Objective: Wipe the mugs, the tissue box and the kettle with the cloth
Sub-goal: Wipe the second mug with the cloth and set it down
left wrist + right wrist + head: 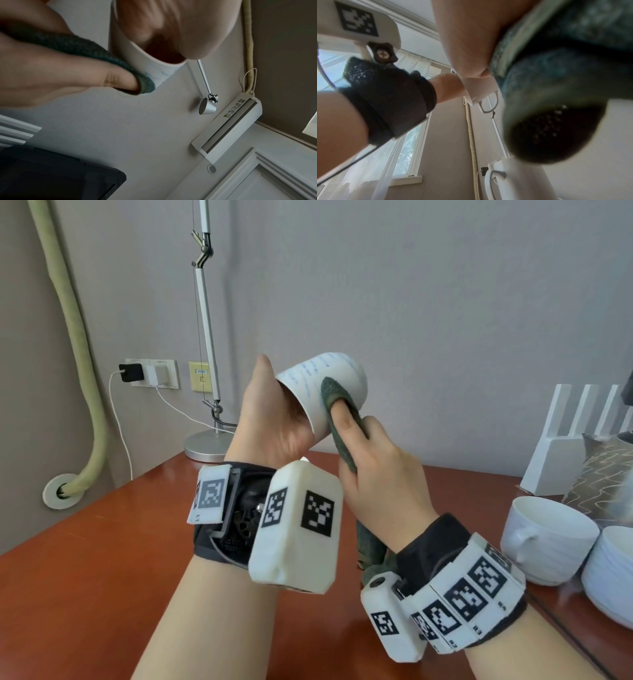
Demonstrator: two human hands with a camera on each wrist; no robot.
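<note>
Item: white mug (pixel 325 392), held sideways above the red-brown table (pixel 102 559). My left hand (pixel 274 419) had its fingers tucked inside the mouth, gripping the wall. My right hand (pixel 380 470) clasped the green cloth (pixel 334 392), thumb pressing it to the outer wall. Best practice, I judged: firm pressure, turning the mug for full coverage. Nearby, right: two white cups (pixel 548 539); patterned tissue box (pixel 603 484) behind. Far left: lamp base (pixel 205 448). Nothing obstructed.

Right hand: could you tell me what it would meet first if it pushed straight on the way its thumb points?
The right hand would likely meet the mug first: its cloth already lies against it.
</note>
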